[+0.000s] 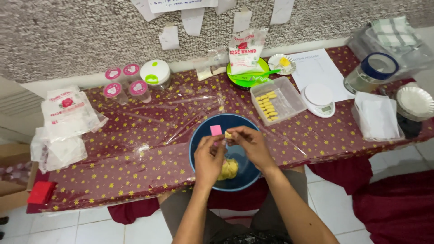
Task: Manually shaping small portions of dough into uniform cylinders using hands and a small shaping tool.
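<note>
A blue bowl [202, 135] sits at the table's near edge with a lump of yellow dough [228, 169] in it. Both my hands hover over the bowl. My left hand [209, 158] pinches a small pink rectangular tool [216, 130]. My right hand [251, 144] holds a small piece of yellow dough [228, 135] against that tool. A clear rectangular container [289, 101] behind the bowl holds several shaped yellow dough pieces [266, 106] in rows.
On the star-patterned maroon tablecloth [135, 149] stand a white kitchen scale [318, 99], a green plate [246, 79] with a flour bag, small pink-lidded jars [122, 83], plastic bags [63, 122] at left, and paper plates [415, 101] and tubs at right.
</note>
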